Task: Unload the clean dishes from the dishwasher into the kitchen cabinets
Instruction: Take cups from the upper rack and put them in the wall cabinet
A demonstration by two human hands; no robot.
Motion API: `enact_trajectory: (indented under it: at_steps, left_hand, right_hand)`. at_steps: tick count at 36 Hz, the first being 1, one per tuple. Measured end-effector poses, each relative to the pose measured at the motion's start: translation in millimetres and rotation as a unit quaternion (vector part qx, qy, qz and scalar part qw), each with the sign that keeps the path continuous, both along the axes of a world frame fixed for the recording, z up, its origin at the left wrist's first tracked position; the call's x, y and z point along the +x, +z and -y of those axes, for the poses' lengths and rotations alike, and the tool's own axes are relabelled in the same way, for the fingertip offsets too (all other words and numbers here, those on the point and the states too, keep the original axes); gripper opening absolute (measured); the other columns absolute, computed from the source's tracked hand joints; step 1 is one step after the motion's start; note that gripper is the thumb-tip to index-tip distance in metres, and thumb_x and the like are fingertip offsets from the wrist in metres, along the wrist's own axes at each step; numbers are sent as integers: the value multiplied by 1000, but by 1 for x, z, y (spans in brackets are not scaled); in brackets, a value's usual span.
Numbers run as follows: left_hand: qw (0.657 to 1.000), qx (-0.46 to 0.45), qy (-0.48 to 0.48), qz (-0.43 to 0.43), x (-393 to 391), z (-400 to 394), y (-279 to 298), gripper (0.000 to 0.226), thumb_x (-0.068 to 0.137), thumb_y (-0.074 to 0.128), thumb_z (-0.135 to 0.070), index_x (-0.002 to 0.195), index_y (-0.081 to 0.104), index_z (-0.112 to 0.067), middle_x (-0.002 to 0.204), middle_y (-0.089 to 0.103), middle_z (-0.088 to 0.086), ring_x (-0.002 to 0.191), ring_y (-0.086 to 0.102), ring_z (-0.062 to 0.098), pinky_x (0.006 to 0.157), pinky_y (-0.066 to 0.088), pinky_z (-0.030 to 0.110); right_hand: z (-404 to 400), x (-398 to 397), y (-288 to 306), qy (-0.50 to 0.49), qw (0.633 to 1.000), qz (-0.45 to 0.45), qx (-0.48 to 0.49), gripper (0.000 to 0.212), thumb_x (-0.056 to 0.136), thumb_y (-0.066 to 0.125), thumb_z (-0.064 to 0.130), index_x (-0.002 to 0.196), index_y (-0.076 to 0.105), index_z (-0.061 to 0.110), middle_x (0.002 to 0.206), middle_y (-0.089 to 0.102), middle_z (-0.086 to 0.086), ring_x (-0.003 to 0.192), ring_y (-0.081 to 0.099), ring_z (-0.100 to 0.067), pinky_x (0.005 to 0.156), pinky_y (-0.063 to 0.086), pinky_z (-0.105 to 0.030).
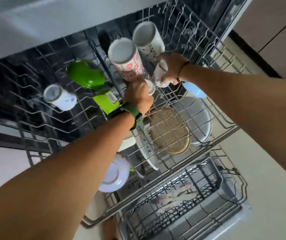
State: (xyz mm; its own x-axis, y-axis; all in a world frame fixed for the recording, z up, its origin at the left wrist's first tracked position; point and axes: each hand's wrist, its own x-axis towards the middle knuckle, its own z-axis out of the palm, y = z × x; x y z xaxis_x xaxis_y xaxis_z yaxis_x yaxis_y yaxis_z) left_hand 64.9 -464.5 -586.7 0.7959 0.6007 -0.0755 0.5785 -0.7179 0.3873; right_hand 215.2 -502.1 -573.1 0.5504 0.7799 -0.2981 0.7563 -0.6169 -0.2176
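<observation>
By the left grip stands a white cup with pink-red flowers; by the right grip, a white cup with dark specks. Left of the left grip lie a bright green bowl and a white cup with blue marks. Below the right grip sit a pale blue dish and a tan plate. A dark green band wraps the left wrist.

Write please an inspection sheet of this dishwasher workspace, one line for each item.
Surface: upper rack pulled out; lower rack beneath it.
Job's things: red-flowered mug, dark-patterned mug, blue-print mug, green bowl, all upside down; plates below.
Clutter: dark cutlery basket.
Hands: left hand grips a small white cup; right hand grips a white mug.
Cables: nothing seen.
Surroundings: pale floor, cabinet fronts.
</observation>
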Motion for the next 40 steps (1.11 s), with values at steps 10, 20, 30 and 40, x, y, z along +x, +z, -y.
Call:
enact_trajectory:
  at_steps: [10, 20, 30, 40]
  left_hand:
    - [997, -49, 10, 63, -54, 17, 58, 60, 83, 66, -24, 131, 37, -2, 128, 50, 14, 111, 54, 29, 84, 42, 28]
    - [988, -114, -87, 64, -181, 35, 187, 57, 74, 72, -34, 119, 50, -8, 113, 55, 5, 101, 55, 22, 82, 43, 30]
    - [996, -22, -33, 85, -319, 23, 354, 52, 74, 71, -33, 119, 49, -19, 111, 51, -4, 105, 53, 18, 78, 34, 23]
    - [985, 102, 95, 101, -482, -45, 503, 28, 71, 71, -37, 89, 56, -21, 88, 60, -7, 82, 56, 13, 65, 39, 19]
  right_hand:
    - [43, -32, 63, -4, 998, -14, 58, 84, 69, 77, 38, 140, 35, 22, 137, 48, -12, 124, 47, -32, 104, 41, -43]
    - [99, -173, 206, 59, 998, 10, -10, 41, 78, 62, 52, 95, 54, 16, 132, 46, -4, 101, 43, -19, 99, 42, -40]
    - [92, -283, 367, 147, 978, 13, 146, 55, 71, 74, 31, 117, 50, 14, 94, 56, -4, 91, 50, -24, 72, 38, -28]
    - [-2, -411, 509, 288, 922, 113, 234, 62, 81, 63, 43, 137, 38, 43, 106, 51, 3, 105, 56, -21, 90, 41, -28]
